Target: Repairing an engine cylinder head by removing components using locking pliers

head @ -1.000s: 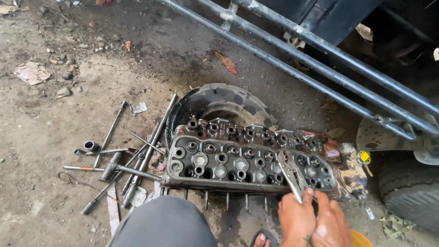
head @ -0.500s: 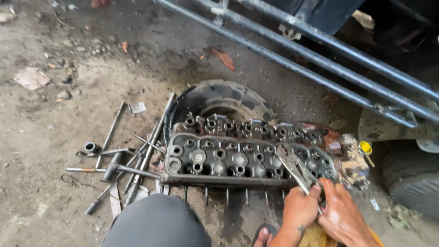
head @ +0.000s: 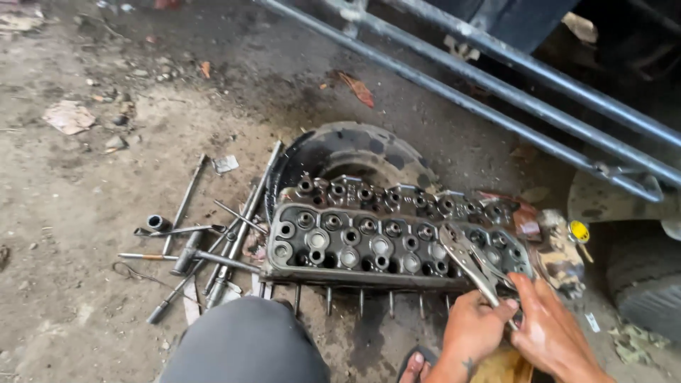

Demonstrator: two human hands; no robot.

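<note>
both hands, left hand (head: 474, 328) and right hand (head: 547, 328), closed round the locking pliers (head: 469, 261), squeezing for leverage on the cylinder head (head: 369, 245) at its right end.

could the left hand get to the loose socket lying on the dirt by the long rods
Probably not without shifting. The left hand grips the pliers at the cylinder head's right end; the socket lies far left, beyond the person's knee.

Bare ground (head: 85, 234) left open; scattered tools (head: 213, 241) crowd cylinder head (head: 369, 241).
</note>
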